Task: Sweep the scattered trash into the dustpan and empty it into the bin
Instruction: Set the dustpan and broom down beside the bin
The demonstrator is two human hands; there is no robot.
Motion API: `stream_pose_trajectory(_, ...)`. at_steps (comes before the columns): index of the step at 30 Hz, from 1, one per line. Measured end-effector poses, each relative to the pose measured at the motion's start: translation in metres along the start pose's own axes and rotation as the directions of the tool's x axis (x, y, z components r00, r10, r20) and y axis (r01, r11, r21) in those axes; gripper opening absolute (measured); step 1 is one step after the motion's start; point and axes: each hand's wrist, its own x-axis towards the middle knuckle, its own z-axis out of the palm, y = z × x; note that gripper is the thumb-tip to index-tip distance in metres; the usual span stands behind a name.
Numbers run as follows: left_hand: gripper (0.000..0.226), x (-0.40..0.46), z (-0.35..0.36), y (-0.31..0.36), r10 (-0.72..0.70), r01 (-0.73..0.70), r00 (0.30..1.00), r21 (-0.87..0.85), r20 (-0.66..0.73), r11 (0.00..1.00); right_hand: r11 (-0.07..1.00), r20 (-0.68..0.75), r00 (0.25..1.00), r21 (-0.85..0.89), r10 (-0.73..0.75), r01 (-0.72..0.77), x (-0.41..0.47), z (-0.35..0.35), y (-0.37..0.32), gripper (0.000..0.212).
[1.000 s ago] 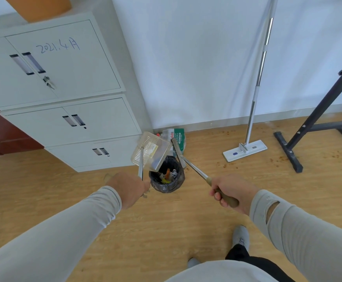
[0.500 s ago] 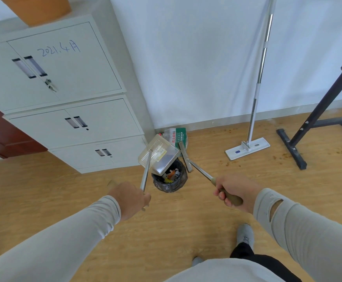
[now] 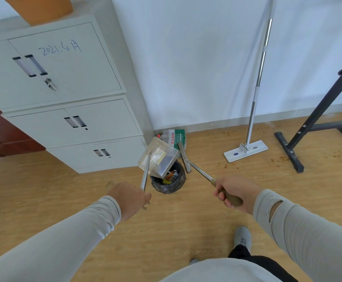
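Observation:
My left hand [image 3: 128, 197] grips the metal handle of a steel dustpan [image 3: 159, 157], which is tipped up over a small black-lined bin [image 3: 169, 181]. Colourful trash shows inside the bin under the pan's edge. My right hand [image 3: 234, 191] holds the wooden grip of a small metal-handled broom [image 3: 185, 157], whose head hangs in the air just right of the pan and above the bin's right side. Small brown crumbs [image 3: 337, 155] lie scattered on the wooden floor to the right.
A grey metal cabinet [image 3: 74, 110] stands left of the bin. A green and white bag [image 3: 175, 137] lies against the white wall behind it. A flat mop [image 3: 245, 152] leans on the wall, and a black steel stand [image 3: 294, 153] is at the far right. My shoes [image 3: 242, 240] are below.
The dustpan has tilted a little more upright over the bin and its handle has swung nearer vertical. Both hands and the broom keep roughly their places over the bin.

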Motion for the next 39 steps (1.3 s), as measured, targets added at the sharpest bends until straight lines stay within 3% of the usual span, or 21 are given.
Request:
stream_pose_trajectory(4,0.033,-0.008,-0.013,-0.006,-0.073,0.056,0.993,-0.170,-0.096,0.984,1.000,0.041,0.999,0.017,-0.014,0.013,-0.009,-0.013,-0.019,0.018)
stream_pose_trajectory(7,0.022,-0.016,-0.034,-0.016,-0.245,0.125,0.941,-0.432,-0.234,0.893,0.993,0.157,0.980,0.032,-0.118,0.115,-0.032,-0.036,-0.049,0.026)
stream_pose_trajectory(10,0.024,-0.028,-0.061,-0.031,-0.442,0.140,0.859,-0.714,-0.257,0.686,0.954,0.320,0.902,0.028,-0.290,0.297,-0.063,-0.052,-0.084,0.025)
stream_pose_trajectory(14,0.011,-0.034,-0.087,-0.050,-0.617,0.021,0.768,-0.955,-0.174,0.295,0.876,0.318,0.829,0.013,-0.460,0.482,-0.086,-0.057,-0.125,0.040)
stream_pose_trajectory(17,0.016,-0.026,-0.096,-0.055,-0.663,-0.034,0.744,-0.996,-0.082,0.085,0.830,0.248,0.800,0.026,-0.546,0.558,-0.085,-0.063,-0.146,0.047)
stream_pose_trajectory(21,0.026,0.000,-0.102,-0.049,-0.666,-0.012,0.745,-0.997,0.041,-0.075,0.797,0.214,0.772,0.066,-0.599,0.600,-0.069,-0.077,-0.167,0.036)
stream_pose_trajectory(23,0.027,0.021,-0.106,-0.044,-0.653,-0.010,0.754,-0.992,0.077,-0.129,0.788,0.203,0.775,-0.027,-0.598,0.615,-0.056,-0.082,-0.176,0.031)
stream_pose_trajectory(25,0.027,0.047,-0.112,-0.035,-0.643,-0.015,0.760,-0.986,0.096,-0.164,0.746,0.173,0.780,-0.226,-0.602,0.626,-0.039,-0.085,-0.184,0.028)
stream_pose_trajectory(27,0.019,0.079,-0.120,-0.025,-0.631,0.006,0.763,-0.979,0.137,-0.206,0.698,0.103,0.782,-0.391,-0.615,0.600,-0.019,-0.086,-0.194,0.008)
stream_pose_trajectory(29,0.013,0.111,-0.130,-0.013,-0.628,0.033,0.755,-0.967,0.190,-0.253,0.669,0.019,0.787,-0.514,-0.617,0.537,0.004,-0.089,-0.206,0.029)
stream_pose_trajectory(32,0.018,0.162,-0.146,0.001,-0.592,0.098,0.751,-0.936,0.292,-0.337,0.665,-0.048,0.789,-0.571,-0.612,0.481,0.043,-0.095,-0.224,0.049)
stream_pose_trajectory(36,0.015,0.232,-0.168,0.019,-0.514,0.197,0.765,-0.901,0.388,-0.387,0.613,-0.020,0.798,-0.651,-0.602,0.447,0.097,-0.112,-0.255,0.040)
stream_pose_trajectory(39,0.035,0.286,-0.183,0.033,-0.469,0.238,0.775,-0.884,0.423,-0.404,0.530,0.046,0.813,-0.737,-0.580,0.420,0.134,-0.127,-0.282,0.032)
